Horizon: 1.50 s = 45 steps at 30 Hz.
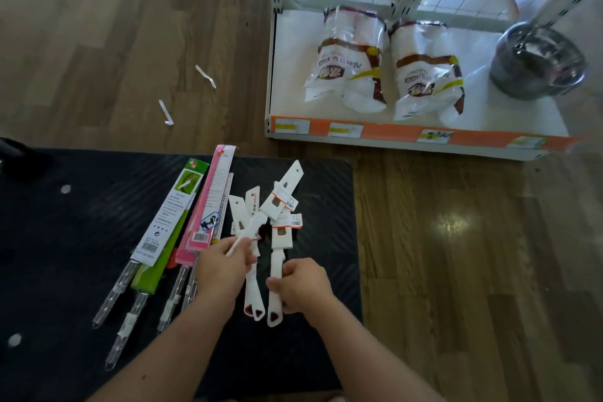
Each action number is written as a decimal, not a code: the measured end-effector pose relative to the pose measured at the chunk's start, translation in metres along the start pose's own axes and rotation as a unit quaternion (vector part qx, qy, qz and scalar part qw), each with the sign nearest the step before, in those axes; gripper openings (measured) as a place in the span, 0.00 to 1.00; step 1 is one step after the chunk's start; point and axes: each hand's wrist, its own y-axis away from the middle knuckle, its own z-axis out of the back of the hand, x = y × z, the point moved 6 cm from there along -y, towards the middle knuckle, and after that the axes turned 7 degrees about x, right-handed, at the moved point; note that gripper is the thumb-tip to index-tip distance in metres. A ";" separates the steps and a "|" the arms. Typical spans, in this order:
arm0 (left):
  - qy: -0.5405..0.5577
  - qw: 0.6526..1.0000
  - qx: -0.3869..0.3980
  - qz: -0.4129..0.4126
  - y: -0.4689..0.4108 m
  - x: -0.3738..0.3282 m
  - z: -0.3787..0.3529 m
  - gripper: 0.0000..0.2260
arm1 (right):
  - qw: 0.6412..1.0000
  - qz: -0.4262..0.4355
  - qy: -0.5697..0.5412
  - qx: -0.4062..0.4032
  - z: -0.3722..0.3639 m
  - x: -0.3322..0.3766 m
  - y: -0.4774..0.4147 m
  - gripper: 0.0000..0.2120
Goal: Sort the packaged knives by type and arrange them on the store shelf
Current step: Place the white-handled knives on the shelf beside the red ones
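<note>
On the black mat (65, 238), toward its right side, the small white sheathed knives (253, 206) are lying in a loose, overlapping pile, w/ two being held over it. The L hand (222, 268) is gripping the lower end of one white knife (282, 199), which is tilting up to the right across the pile. The R hand (301, 285) is curling its fingers round the handle of a second one (277, 258), which is pointing roughly straight away from the person. Just left of the pile, long knives in green (173, 215) and pink (212, 199) card sleeves are lying side by side, clear handles toward the person. No knives are sitting on the store shelf (293, 91) yet, so the job is looking early.

Risks, as I'm judging them:
- Both hands are holding handles only, so a sheath could be slipping off and baring a blade.
- Price tags are crowding each other where the white knives cross. Pulling them apart fast could be snagging a tag and dragging neighbours out of order.
- The pink sleeves are lying close to the white pile, so types may be getting mixed.
- Two snack bags (349, 55) and a steel pot (538, 62) are taking up most of the shelf, so incoming knives could be bumping them or ending up crammed at the front edge.
</note>
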 end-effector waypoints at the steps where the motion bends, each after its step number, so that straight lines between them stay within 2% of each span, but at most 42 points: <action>1: 0.033 0.999 0.001 0.004 0.008 -0.012 0.001 0.06 | 1.000 0.004 -0.005 -0.008 0.010 0.007 0.011 0.05; 7: 0.176 0.984 0.016 0.028 0.078 -0.115 0.012 0.07 | 0.997 0.035 -0.016 -0.060 0.090 0.075 0.104 0.07; 12: 0.149 0.987 0.066 -0.006 0.148 -0.219 0.020 0.10 | 0.991 0.099 0.000 -0.086 0.157 0.148 0.205 0.03; 17: 0.100 0.987 0.117 -0.052 0.224 -0.314 0.037 0.07 | 0.982 0.145 0.024 -0.122 0.209 0.204 0.311 0.12; 20: 0.072 0.986 0.124 -0.079 0.264 -0.361 0.052 0.07 | 0.974 0.169 0.033 -0.148 0.231 0.227 0.369 0.14; 23: 0.054 0.984 0.126 -0.111 0.303 -0.403 0.063 0.05 | 0.967 0.191 -0.004 -0.169 0.244 0.247 0.423 0.13; 29: 0.036 0.978 0.169 -0.118 0.384 -0.457 0.063 0.06 | 0.965 0.199 -0.017 -0.169 0.249 0.269 0.523 0.10; 33: 0.024 0.969 0.196 -0.146 0.428 -0.483 0.068 0.07 | 0.962 0.199 -0.062 -0.175 0.257 0.269 0.572 0.13; 37: 0.029 0.960 0.213 -0.177 0.455 -0.507 0.072 0.07 | 0.952 0.208 -0.098 -0.201 0.277 0.273 0.604 0.12; 40: 0.045 0.958 0.211 -0.190 0.465 -0.524 0.073 0.05 | 0.946 0.202 -0.131 -0.217 0.286 0.273 0.620 0.15; 45: 0.035 0.955 0.219 -0.197 0.477 -0.550 0.062 0.05 | 0.934 0.225 -0.154 -0.232 0.299 0.283 0.634 0.16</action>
